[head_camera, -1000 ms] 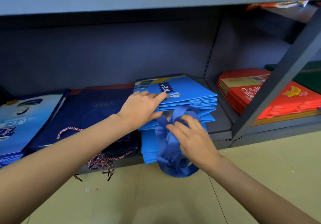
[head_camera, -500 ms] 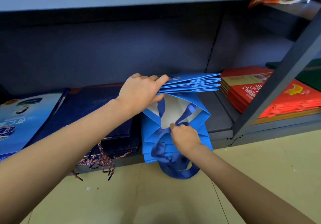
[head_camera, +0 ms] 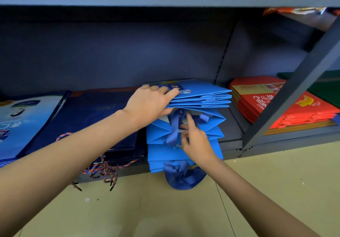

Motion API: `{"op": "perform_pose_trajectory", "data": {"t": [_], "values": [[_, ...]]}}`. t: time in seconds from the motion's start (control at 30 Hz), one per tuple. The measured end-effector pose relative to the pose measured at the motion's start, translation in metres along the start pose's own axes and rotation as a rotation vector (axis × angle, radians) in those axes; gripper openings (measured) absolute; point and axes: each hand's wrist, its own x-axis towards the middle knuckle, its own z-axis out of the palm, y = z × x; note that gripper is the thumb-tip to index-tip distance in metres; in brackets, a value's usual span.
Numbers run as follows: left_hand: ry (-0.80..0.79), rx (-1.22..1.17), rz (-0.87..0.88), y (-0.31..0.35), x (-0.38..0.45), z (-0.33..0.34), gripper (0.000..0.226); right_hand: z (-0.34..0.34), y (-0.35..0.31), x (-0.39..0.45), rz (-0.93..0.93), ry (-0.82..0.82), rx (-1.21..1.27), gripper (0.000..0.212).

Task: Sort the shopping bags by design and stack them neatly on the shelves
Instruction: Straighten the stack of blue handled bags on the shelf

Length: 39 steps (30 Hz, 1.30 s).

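Observation:
A stack of bright blue shopping bags (head_camera: 160, 154) lies on the bottom shelf (head_camera: 230, 132). My left hand (head_camera: 149, 106) grips the upper bundle of blue bags (head_camera: 202, 97), fingers on top and thumb beneath, and holds it lifted off the rest. In the gap, the top bag of the lower pile gapes open. My right hand (head_camera: 196, 141) reaches into that gap, its index finger stretched out against the dark blue ribbon handles (head_camera: 173, 126). More ribbon handles (head_camera: 184, 178) hang over the shelf's front edge.
Navy bags (head_camera: 95, 115) with braided cord handles lie to the left, with light blue printed bags (head_camera: 22, 122) beyond them. Red bags (head_camera: 298, 111) and green ones (head_camera: 327, 89) fill the right bay behind a diagonal grey brace (head_camera: 294, 82). Beige floor lies below.
My left hand lifted the upper blue bags, then lowered them slightly. My right hand let go of the bunched ribbons and now points its index finger into the gap.

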Motion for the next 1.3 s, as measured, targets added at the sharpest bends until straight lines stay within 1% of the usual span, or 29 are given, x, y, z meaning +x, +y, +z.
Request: {"op": "perform_pose_trajectory", "data": {"t": [0.03, 0.07, 0.13, 0.17, 0.2, 0.23, 0.27, 0.3, 0.33, 0.37, 0.43, 0.5, 0.57, 0.63, 0.7, 0.8, 0.9, 0.93, 1.03, 1.1, 1.2, 1.3], "values": [[0.010, 0.001, -0.003, -0.001, 0.001, -0.001, 0.053, -0.001, 0.004, -0.007, -0.051, -0.005, -0.023, 0.063], [0.019, -0.008, -0.006, -0.002, 0.002, -0.002, 0.054, -0.003, 0.007, -0.013, -0.126, 0.050, -0.058, 0.060], [0.031, -0.019, -0.009, -0.004, 0.005, -0.002, 0.054, -0.010, 0.008, -0.024, -0.344, 0.231, -0.132, 0.055], [0.035, -0.014, -0.008, -0.005, 0.005, -0.002, 0.054, -0.011, 0.012, -0.027, -0.446, 0.272, -0.193, 0.055], [0.035, -0.003, -0.007, -0.006, 0.005, -0.002, 0.054, -0.008, 0.016, -0.027, -0.537, 0.279, -0.290, 0.057], [0.037, 0.004, -0.006, -0.006, 0.005, -0.002, 0.053, -0.003, 0.021, -0.026, -0.614, 0.248, -0.396, 0.057], [0.040, 0.003, -0.005, -0.006, 0.005, -0.002, 0.053, 0.000, 0.023, -0.024, -0.666, 0.205, -0.471, 0.051], [0.045, -0.007, -0.005, -0.006, 0.005, -0.002, 0.053, 0.003, 0.025, -0.019, -0.693, 0.184, -0.511, 0.041], [0.048, -0.023, -0.005, -0.006, 0.004, -0.002, 0.053, 0.004, 0.026, -0.015, -0.691, 0.168, -0.509, 0.035], [0.049, -0.039, -0.004, -0.005, 0.003, -0.001, 0.054, 0.004, 0.024, -0.011, -0.661, 0.151, -0.460, 0.036], [0.048, -0.054, 0.002, -0.004, 0.001, 0.000, 0.054, -0.001, 0.014, -0.007, -0.513, 0.097, -0.239, 0.033], [0.046, -0.067, 0.008, -0.002, -0.001, 0.002, 0.054, -0.009, 0.007, -0.004, -0.363, -0.025, -0.037, 0.030], [0.048, -0.076, 0.007, -0.003, -0.002, 0.003, 0.055, -0.011, 0.004, -0.003, -0.329, -0.062, 0.075, 0.024], [0.051, -0.065, 0.001, -0.003, -0.001, 0.002, 0.055, -0.008, 0.004, -0.005, -0.319, -0.069, 0.091, 0.019], [0.054, -0.053, 0.007, -0.002, -0.002, 0.003, 0.056, -0.003, 0.005, -0.009, -0.332, -0.091, 0.014, 0.021], [0.059, -0.062, 0.018, -0.002, -0.003, 0.004, 0.057, 0.001, 0.009, -0.015, -0.342, -0.052, -0.028, 0.028], [0.057, -0.066, 0.013, -0.004, -0.002, 0.004, 0.057, 0.004, 0.009, -0.019, -0.318, 0.004, 0.011, 0.024], [0.052, -0.066, 0.008, -0.004, -0.002, 0.004, 0.057, 0.004, 0.005, -0.020, -0.264, 0.028, 0.073, 0.023], [0.043, -0.070, 0.006, -0.002, -0.003, 0.005, 0.056, 0.005, -0.013, -0.011, -0.116, 0.145, 0.278, 0.037], [0.045, -0.077, 0.014, -0.001, -0.005, 0.006, 0.056, 0.007, -0.019, -0.004, -0.039, 0.229, 0.380, 0.042], [0.072, -0.112, 0.009, -0.004, -0.005, 0.005, 0.051, 0.005, -0.019, -0.003, 0.031, 0.273, 0.503, 0.037], [0.069, -0.141, 0.016, -0.008, -0.003, 0.002, 0.053, 0.002, -0.013, -0.006, 0.045, 0.296, 0.503, 0.031]]}}
